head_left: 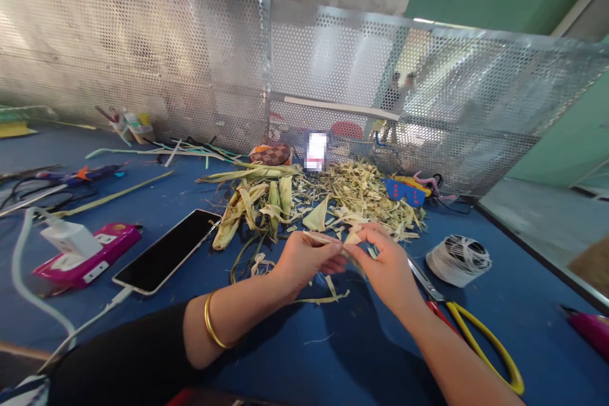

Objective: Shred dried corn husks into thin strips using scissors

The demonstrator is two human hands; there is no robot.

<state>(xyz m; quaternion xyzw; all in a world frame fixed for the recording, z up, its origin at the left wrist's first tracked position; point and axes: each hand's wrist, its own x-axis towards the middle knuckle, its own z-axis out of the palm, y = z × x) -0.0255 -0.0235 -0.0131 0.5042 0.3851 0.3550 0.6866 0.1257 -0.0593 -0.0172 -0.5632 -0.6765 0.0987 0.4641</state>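
My left hand [304,261] and my right hand [380,260] meet over the middle of the blue table. Both are closed on a pale strip of corn husk [353,236], pinched between thumbs and fingers; part of it is hidden by the fingers. Just beyond them lies a heap of dried husk scraps [366,193]. Longer whole corn husks [247,206] spread to the left of that heap. Below my hands, a thin husk strip [328,298] rests on the table. A gold bangle [209,320] circles my left wrist.
Scissors [490,336] with red and yellow handles and a spool of white string [458,260] sit at right. A phone [169,252] on a charging cable and a pink power strip [90,257] lie left. A perforated metal screen [304,63] stands behind the table.
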